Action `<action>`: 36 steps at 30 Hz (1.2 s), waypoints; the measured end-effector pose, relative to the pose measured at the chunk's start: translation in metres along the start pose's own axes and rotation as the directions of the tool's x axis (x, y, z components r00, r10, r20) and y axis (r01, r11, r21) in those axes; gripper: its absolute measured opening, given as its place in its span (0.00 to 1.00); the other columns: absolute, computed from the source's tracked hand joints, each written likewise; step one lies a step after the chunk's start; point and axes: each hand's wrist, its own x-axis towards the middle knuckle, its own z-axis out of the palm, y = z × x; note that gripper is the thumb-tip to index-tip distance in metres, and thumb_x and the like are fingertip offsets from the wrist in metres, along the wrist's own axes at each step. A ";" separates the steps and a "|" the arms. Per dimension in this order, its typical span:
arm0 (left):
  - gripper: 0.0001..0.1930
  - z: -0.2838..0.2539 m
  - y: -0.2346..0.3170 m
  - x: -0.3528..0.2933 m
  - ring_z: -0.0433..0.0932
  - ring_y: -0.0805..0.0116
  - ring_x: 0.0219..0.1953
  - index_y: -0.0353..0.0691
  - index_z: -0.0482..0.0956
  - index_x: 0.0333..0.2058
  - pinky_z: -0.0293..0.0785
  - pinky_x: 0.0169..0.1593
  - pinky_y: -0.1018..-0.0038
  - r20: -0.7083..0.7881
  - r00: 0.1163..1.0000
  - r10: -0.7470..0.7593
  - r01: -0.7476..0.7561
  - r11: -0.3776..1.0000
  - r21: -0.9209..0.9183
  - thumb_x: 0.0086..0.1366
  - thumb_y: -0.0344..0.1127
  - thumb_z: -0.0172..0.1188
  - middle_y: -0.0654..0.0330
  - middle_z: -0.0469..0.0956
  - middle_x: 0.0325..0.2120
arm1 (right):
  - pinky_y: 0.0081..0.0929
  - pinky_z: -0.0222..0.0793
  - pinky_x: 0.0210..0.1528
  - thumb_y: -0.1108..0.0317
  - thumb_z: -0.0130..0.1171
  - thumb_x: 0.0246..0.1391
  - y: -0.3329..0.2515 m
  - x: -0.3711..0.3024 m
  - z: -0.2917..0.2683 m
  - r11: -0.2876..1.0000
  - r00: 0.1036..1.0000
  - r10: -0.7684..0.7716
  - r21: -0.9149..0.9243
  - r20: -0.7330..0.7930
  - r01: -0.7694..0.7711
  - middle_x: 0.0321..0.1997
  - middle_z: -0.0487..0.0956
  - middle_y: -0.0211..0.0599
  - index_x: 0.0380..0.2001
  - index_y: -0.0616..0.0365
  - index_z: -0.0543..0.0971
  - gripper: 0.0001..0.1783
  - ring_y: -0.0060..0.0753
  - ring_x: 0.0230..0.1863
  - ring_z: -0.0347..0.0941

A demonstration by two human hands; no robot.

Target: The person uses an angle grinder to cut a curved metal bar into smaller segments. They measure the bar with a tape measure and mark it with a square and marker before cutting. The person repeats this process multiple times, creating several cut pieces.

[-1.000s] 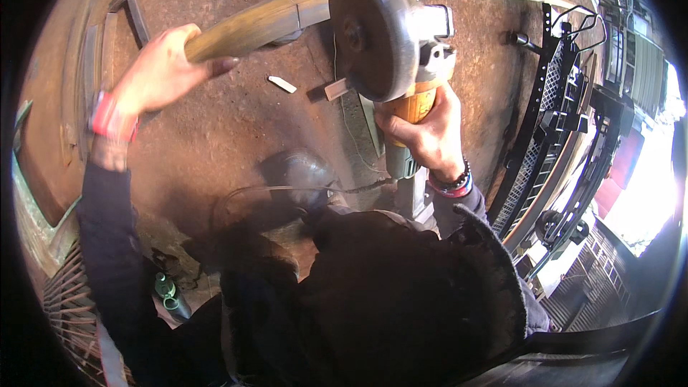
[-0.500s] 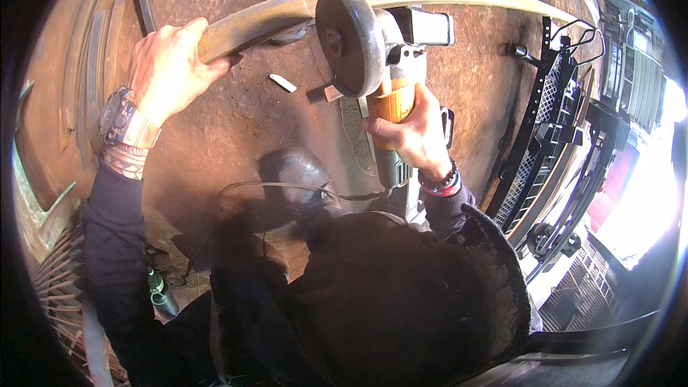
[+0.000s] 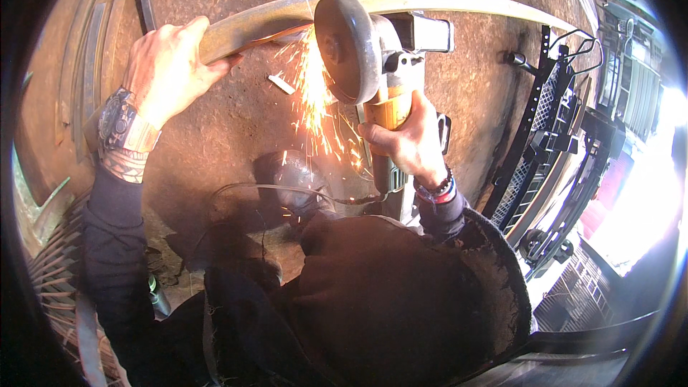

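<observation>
My left hand is closed around the left end of a long, curved metal tube that arches across the upper middle. My right hand grips the yellow and grey body of an angle grinder. Its large disc meets the tube right of my left hand, by a thin line marked across the metal. Orange sparks spray down from that contact, and a few fly up beyond the tube. My right fingers are partly hidden behind the grinder.
Beneath the tube, a metal support stands near the grinder. A small white piece lies on the brown floor. The grinder's cord crosses above a shoe. Black mesh-panelled frames stand at right, flat metal strips at left.
Sparks have appeared where the disc meets the tube; none showed before. The grinder and right hand have shifted slightly down in view. My left hand keeps its hold on the tube.
</observation>
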 end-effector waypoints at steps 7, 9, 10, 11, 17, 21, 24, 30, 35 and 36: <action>0.24 0.009 -0.004 -0.007 0.85 0.49 0.32 0.38 0.78 0.41 0.80 0.36 0.56 -0.075 0.996 0.040 -0.034 0.997 0.072 0.54 0.51 0.73 0.49 0.82 0.25 | 0.32 0.76 0.46 0.70 0.71 0.39 -0.015 -0.005 0.004 1.000 1.000 -0.023 -0.006 -0.018 0.023 0.41 0.81 0.42 0.50 0.66 0.73 0.31 0.33 0.40 0.79; 0.23 0.009 0.000 -0.008 0.84 0.48 0.32 0.39 0.77 0.40 0.80 0.35 0.56 -0.080 0.996 0.041 -0.035 0.997 0.069 0.55 0.50 0.73 0.49 0.82 0.25 | 0.32 0.76 0.46 0.70 0.71 0.40 -0.017 -0.006 0.003 0.998 0.999 -0.045 -0.054 -0.027 0.044 0.42 0.81 0.43 0.50 0.66 0.73 0.31 0.34 0.41 0.79; 0.23 0.009 0.001 -0.009 0.84 0.48 0.31 0.39 0.77 0.39 0.80 0.34 0.56 -0.098 0.994 0.044 -0.038 0.997 0.067 0.55 0.50 0.73 0.49 0.82 0.25 | 0.32 0.76 0.47 0.70 0.71 0.40 -0.019 -0.005 0.003 0.995 0.997 -0.066 -0.076 -0.029 0.063 0.42 0.81 0.43 0.50 0.66 0.73 0.31 0.34 0.41 0.79; 0.22 0.010 0.002 -0.010 0.84 0.48 0.31 0.39 0.76 0.38 0.80 0.33 0.56 -0.115 0.992 0.049 -0.042 0.997 0.065 0.55 0.49 0.73 0.49 0.83 0.25 | 0.32 0.76 0.47 0.70 0.71 0.40 -0.019 -0.005 0.003 0.992 0.996 -0.085 -0.098 -0.031 0.082 0.42 0.81 0.43 0.50 0.67 0.72 0.32 0.34 0.42 0.79; 0.22 0.007 0.006 -0.014 0.84 0.48 0.30 0.40 0.74 0.35 0.79 0.30 0.56 -0.145 0.988 0.049 -0.035 0.995 0.097 0.54 0.49 0.73 0.51 0.83 0.25 | 0.33 0.75 0.50 0.71 0.71 0.39 -0.025 -0.006 0.004 0.999 0.999 -0.019 -0.052 -0.031 0.017 0.45 0.81 0.44 0.51 0.67 0.72 0.32 0.34 0.44 0.78; 0.22 0.007 0.009 -0.014 0.84 0.48 0.30 0.40 0.73 0.35 0.79 0.30 0.56 -0.133 0.990 0.035 -0.024 0.996 0.080 0.54 0.48 0.74 0.51 0.82 0.25 | 0.33 0.75 0.50 0.72 0.71 0.39 -0.025 -0.004 0.006 0.999 0.999 -0.031 -0.023 -0.030 0.030 0.45 0.81 0.43 0.51 0.67 0.73 0.32 0.34 0.44 0.79; 0.22 0.004 0.012 -0.013 0.83 0.47 0.30 0.40 0.73 0.35 0.78 0.30 0.55 -0.105 0.994 0.018 -0.007 0.995 0.103 0.53 0.48 0.74 0.51 0.82 0.25 | 0.32 0.75 0.50 0.72 0.70 0.40 -0.026 -0.002 0.004 0.999 0.999 -0.028 -0.042 -0.028 0.027 0.45 0.81 0.43 0.51 0.67 0.73 0.32 0.33 0.44 0.79; 0.22 0.007 0.012 -0.013 0.83 0.46 0.29 0.41 0.72 0.35 0.78 0.30 0.54 -0.117 0.993 0.034 -0.024 0.996 0.084 0.54 0.48 0.73 0.52 0.82 0.26 | 0.31 0.75 0.49 0.71 0.70 0.40 -0.034 0.002 0.003 0.998 1.000 -0.009 -0.067 -0.026 0.008 0.44 0.82 0.43 0.51 0.67 0.74 0.31 0.33 0.43 0.79; 0.22 0.002 0.013 -0.013 0.83 0.46 0.29 0.41 0.72 0.35 0.78 0.30 0.54 -0.096 0.995 0.013 -0.008 0.998 0.058 0.54 0.49 0.73 0.52 0.82 0.26 | 0.31 0.76 0.49 0.72 0.70 0.40 -0.036 0.007 0.006 0.997 0.996 -0.074 -0.029 -0.044 0.073 0.43 0.82 0.42 0.49 0.67 0.74 0.30 0.32 0.42 0.80; 0.22 0.003 0.012 -0.013 0.82 0.45 0.29 0.41 0.72 0.34 0.77 0.29 0.53 -0.101 0.995 0.014 -0.009 0.998 0.057 0.55 0.51 0.72 0.52 0.82 0.25 | 0.31 0.76 0.49 0.72 0.70 0.40 -0.037 0.007 0.007 0.998 0.997 -0.067 -0.023 -0.049 0.066 0.43 0.82 0.42 0.50 0.67 0.74 0.30 0.32 0.42 0.80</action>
